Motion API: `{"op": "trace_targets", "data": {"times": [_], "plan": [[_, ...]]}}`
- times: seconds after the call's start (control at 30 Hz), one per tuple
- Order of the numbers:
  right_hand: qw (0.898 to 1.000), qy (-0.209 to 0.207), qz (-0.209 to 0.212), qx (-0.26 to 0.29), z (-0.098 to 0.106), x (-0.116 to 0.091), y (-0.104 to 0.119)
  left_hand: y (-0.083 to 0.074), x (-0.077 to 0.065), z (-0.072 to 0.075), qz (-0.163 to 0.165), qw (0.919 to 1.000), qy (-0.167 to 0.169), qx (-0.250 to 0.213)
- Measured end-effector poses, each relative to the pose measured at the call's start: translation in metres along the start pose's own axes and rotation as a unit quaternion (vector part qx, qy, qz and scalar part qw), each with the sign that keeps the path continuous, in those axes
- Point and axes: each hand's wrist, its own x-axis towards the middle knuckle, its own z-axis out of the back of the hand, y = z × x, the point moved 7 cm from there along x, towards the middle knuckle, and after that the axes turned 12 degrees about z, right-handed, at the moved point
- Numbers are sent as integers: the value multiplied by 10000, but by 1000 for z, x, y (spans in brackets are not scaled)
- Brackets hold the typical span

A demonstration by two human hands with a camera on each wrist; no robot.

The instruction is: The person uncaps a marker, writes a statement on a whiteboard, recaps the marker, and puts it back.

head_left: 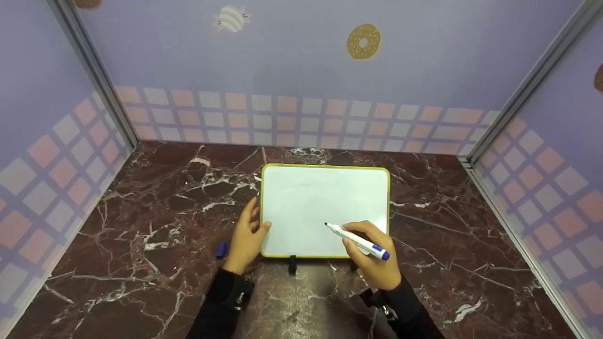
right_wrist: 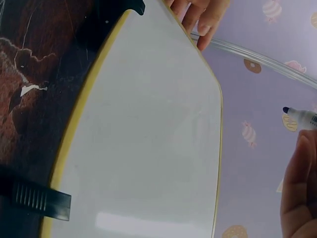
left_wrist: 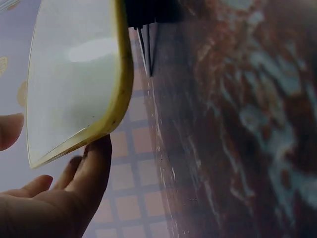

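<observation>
A whiteboard point(head_left: 301, 202) with a yellow frame leans back on small black feet. My left hand point(head_left: 247, 238) holds its left edge, with the thumb point(left_wrist: 10, 130) on the front side and other fingers point(left_wrist: 94, 168) at the edge and behind it. My right hand point(head_left: 377, 259) pinches a white marker point(head_left: 360, 242) with a blue end in front of the board's lower right part. The marker's dark tip is bare and points up and left; in the right wrist view the marker point(right_wrist: 303, 118) stands apart from the board. No marks show on the white surface.
A blue marker cap point(head_left: 221, 250) lies on the dark red marbled table point(head_left: 155, 282), left of my left wrist. Black holders point(head_left: 292, 264) point(right_wrist: 42, 200) grip the board's bottom edge. Patterned panels point(head_left: 301, 61) wall the table at the back and both sides.
</observation>
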Motion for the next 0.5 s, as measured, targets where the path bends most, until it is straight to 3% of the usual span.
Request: {"op": "trace_targets", "data": {"times": [0.2, 0.5], "plan": [[10000, -15, -54, -3, 1, 1, -6, 7, 1, -5, 174, 9992, -76, 345], [9982, -149, -575, -119, 0, 6, -26, 7, 1, -5, 243, 9983, -165, 507]]}}
